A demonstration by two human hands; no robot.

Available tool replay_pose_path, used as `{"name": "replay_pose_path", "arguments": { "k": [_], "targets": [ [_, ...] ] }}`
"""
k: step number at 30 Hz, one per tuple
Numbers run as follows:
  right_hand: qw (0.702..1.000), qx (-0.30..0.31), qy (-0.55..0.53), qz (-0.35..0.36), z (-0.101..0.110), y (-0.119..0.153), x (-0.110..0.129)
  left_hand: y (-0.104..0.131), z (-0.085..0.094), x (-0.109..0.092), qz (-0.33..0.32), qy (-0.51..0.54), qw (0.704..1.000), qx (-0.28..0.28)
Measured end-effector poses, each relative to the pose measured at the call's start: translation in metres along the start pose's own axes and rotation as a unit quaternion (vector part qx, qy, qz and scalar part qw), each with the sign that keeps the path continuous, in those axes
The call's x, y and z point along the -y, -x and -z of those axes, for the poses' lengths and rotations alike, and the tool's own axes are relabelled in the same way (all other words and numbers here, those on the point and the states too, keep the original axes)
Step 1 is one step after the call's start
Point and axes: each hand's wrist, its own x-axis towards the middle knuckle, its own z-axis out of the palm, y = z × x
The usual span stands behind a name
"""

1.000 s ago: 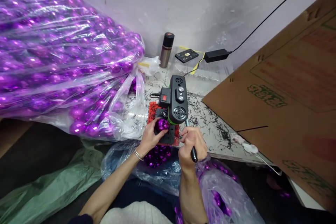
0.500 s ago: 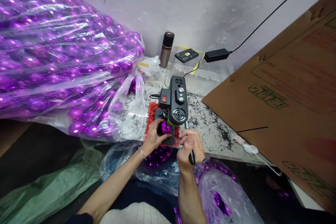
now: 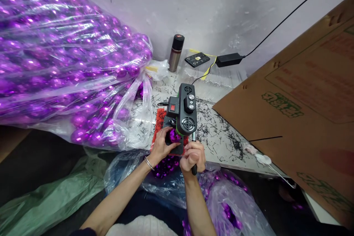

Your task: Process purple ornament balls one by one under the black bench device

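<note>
A black bench drill press (image 3: 188, 108) with a red switch stands on a red mat (image 3: 158, 129) dotted with dark shavings. My left hand (image 3: 161, 145) grips a shiny purple ball (image 3: 174, 136) between thumb and fingers, on the machine's black base beneath its head. The head hides the ball's upper right side. My right hand (image 3: 194, 156) is wrapped round the black-gripped lever (image 3: 194, 170) at the machine's right. Below the table edge, more purple balls (image 3: 165, 167) lie in a clear plastic bag (image 3: 125, 166).
A large clear bag of purple balls (image 3: 69, 66) fills the left. At the back are a thermos (image 3: 175, 53), a phone (image 3: 197, 59) and a power adapter (image 3: 229, 59) with its cable. A cardboard box (image 3: 298, 103) leans at right. Another bag (image 3: 238, 199) hangs at front right.
My right hand has moved left with the lever, which now stands closer to the machine. The machine's head has shifted slightly. My left hand stays on the ball.
</note>
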Motion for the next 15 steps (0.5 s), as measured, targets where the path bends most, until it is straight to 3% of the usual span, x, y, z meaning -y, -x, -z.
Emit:
{"name": "replay_pose_path", "arguments": {
  "k": [15],
  "targets": [
    [1.000,-0.011,0.005,0.014,-0.0044,0.0043,-0.0076,-0.0045,0.0003,-0.0009,0.007,0.021,1.000,0.006]
  ]
}}
